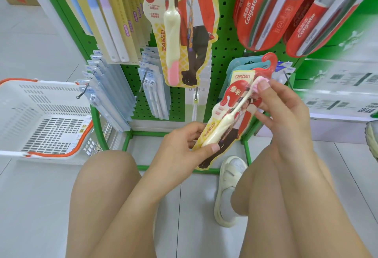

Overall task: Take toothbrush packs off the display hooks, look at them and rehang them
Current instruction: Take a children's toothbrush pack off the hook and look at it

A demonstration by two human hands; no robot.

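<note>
Two bare knees fill the near view. Beyond them, a pack [231,114] is held off the rack [225,48], so inspection is judged under way. Rehanging calls for its red hook aligned with a peg. Its lower end is pinched by the left hand [184,145]; its top is pinched by the right hand [286,112].

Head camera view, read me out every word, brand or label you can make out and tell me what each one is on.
"canban": top of the red and yellow toothbrush pack held in both hands.
"Colgate": red Colgate toothbrush packs hanging upper right.
"白巧棒牙刷": hanging yellow and red toothbrush pack.
"NEW": pale blue packs, barely legible.
Other small print: too blurred.
</note>
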